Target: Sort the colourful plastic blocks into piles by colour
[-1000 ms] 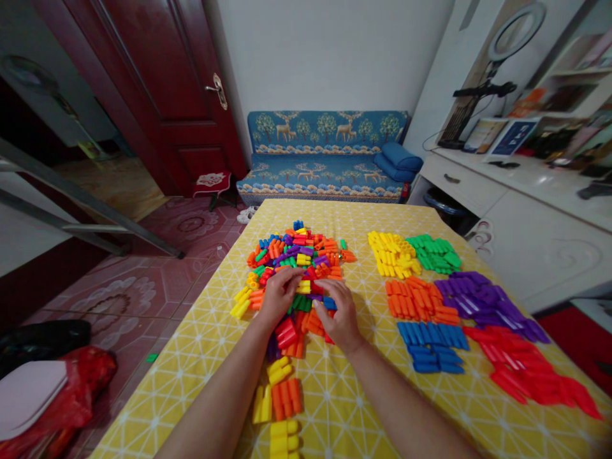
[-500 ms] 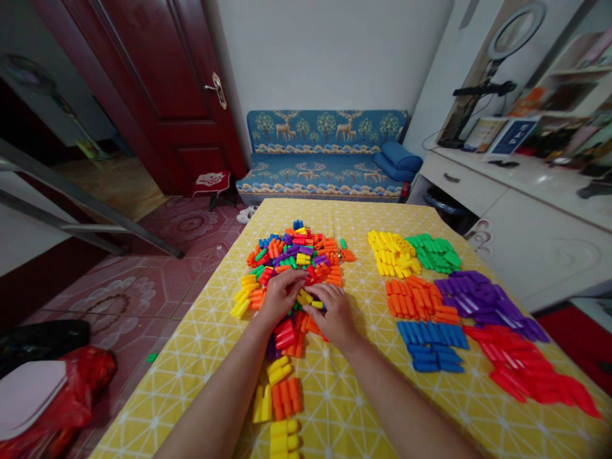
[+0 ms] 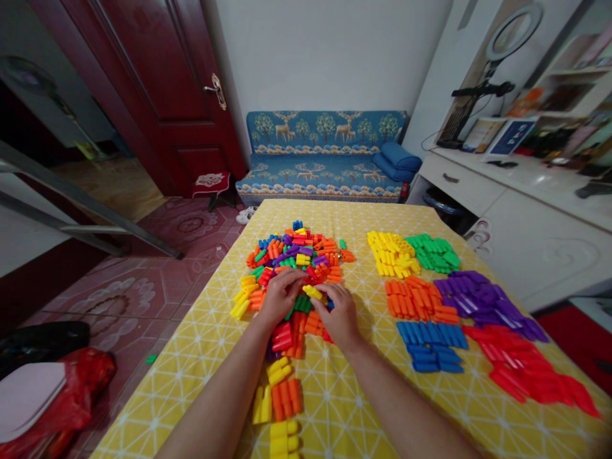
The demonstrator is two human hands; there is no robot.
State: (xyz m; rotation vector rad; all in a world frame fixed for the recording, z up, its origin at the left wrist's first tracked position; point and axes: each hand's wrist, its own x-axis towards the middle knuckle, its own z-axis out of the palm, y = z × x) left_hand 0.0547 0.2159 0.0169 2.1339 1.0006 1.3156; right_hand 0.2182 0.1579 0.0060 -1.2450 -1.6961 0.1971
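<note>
My right hand (image 3: pixel 340 313) pinches a yellow bullet-shaped plastic block (image 3: pixel 312 292) between thumb and fingers, just above the mixed pile. My left hand (image 3: pixel 283 294) is at the pile's near side with its fingers curled and the tips together; whatever they hold is hidden. Between the hands lie green blocks (image 3: pixel 301 303). A mixed pile of coloured blocks (image 3: pixel 289 253) spreads beyond both hands. Close to my left wrist are red blocks (image 3: pixel 282 336), with orange blocks (image 3: pixel 298 335) beside them.
On the right of the yellow tablecloth (image 3: pixel 344 395) lie groups of yellow (image 3: pixel 392 254), green (image 3: pixel 433 252), orange (image 3: pixel 421 299), purple (image 3: pixel 488 303), blue (image 3: pixel 433 345) and red blocks (image 3: pixel 530 366). More yellow blocks (image 3: pixel 284 440) sit near the front. A patterned sofa (image 3: pixel 325 166) stands behind.
My right hand has taken hold of the yellow block and lifted it slightly from the pile, uncovering green blocks beneath. My left hand has hardly moved.
</note>
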